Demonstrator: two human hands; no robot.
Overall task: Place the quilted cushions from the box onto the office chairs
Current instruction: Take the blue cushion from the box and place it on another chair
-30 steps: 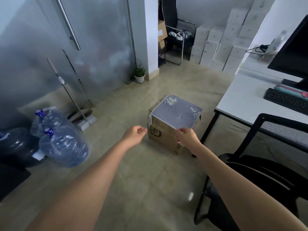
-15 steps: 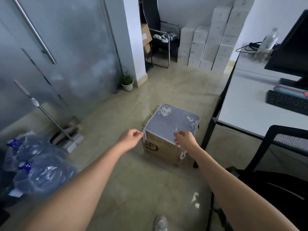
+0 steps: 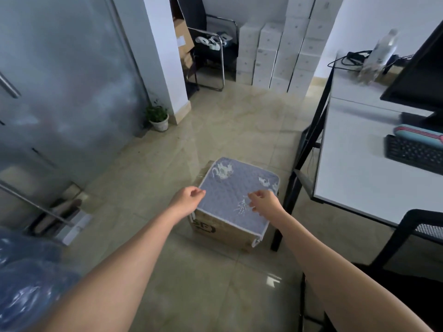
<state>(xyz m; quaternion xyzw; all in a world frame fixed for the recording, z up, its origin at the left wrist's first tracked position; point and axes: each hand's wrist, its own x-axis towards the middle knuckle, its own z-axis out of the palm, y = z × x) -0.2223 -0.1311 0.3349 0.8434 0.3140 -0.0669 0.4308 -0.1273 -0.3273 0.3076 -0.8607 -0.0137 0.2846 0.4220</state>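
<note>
A blue-grey quilted cushion point(image 3: 236, 185) with white prints and a white border lies flat on top of a brown cardboard box point(image 3: 220, 232) standing on the tiled floor. My left hand point(image 3: 187, 200) hovers at the cushion's near left edge with its fingers loosely curled and holds nothing. Over the cushion's near right part, my right hand point(image 3: 265, 202) has its fingers bent and apart, just above the fabric. A black office chair point(image 3: 407, 236) with a mesh back stands at the lower right, partly cut off by the frame.
A white desk point(image 3: 374, 178) with black legs, a keyboard point(image 3: 414, 153) and a monitor stands right of the box. A small potted plant point(image 3: 158, 117) sits by the pillar. Stacked white boxes point(image 3: 282, 51) and a metal-framed chair line the back. Water jugs point(image 3: 26, 281) lie at the lower left.
The view has come closer to the box and both hands have moved forward. They have gone from short of the box to the cushion's near edge.
</note>
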